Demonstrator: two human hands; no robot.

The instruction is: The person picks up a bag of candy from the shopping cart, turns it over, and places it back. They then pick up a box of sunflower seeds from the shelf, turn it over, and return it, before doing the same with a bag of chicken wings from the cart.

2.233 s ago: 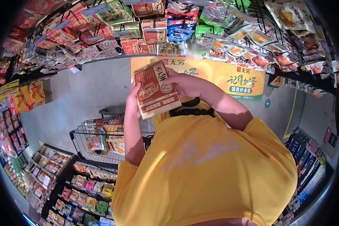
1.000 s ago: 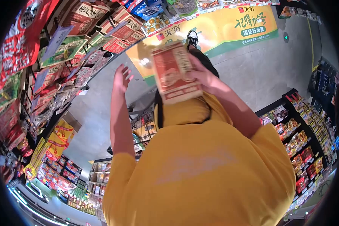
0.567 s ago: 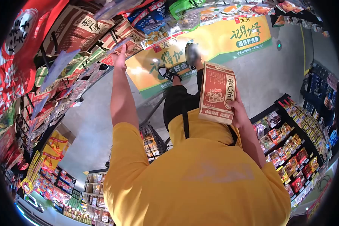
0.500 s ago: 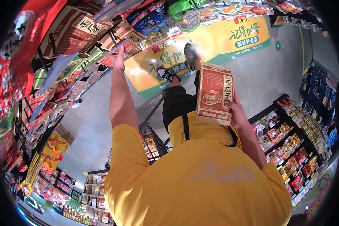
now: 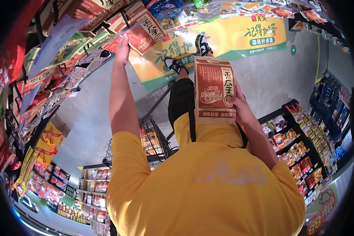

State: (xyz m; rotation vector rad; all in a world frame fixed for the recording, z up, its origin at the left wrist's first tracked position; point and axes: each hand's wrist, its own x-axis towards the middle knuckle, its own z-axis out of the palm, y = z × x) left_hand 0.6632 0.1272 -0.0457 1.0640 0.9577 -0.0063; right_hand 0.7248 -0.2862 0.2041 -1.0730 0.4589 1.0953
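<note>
My right hand (image 5: pixel 240 103) is closed on the right edge of a brown paper bag of sunflower seeds (image 5: pixel 212 92), thumb across its front. This bag is upright before my chest, its red label with dark Chinese lettering facing up. At the rack on the left, my left hand (image 5: pixel 123 50) reaches up to a second bag of sunflower seeds (image 5: pixel 142 36). Its fingers are at the left edge of that bag, which tilts out from the rack; part of the grip is hidden.
Packed snack bags hang from black hooks (image 5: pixel 125 19) with clear tag holders (image 5: pixel 59 37) along the left. Yellow and green posters (image 5: pixel 259 37) lie beyond my shoes (image 5: pixel 202 45). Behind my left arm is a black wire basket (image 5: pixel 149 139); stocked shelves (image 5: pixel 293 147) are to the right.
My view has shifted, and the left-hand bag now shows more of its label, farther out from the rack. The bag in my right hand has moved slightly left and stands straighter.
</note>
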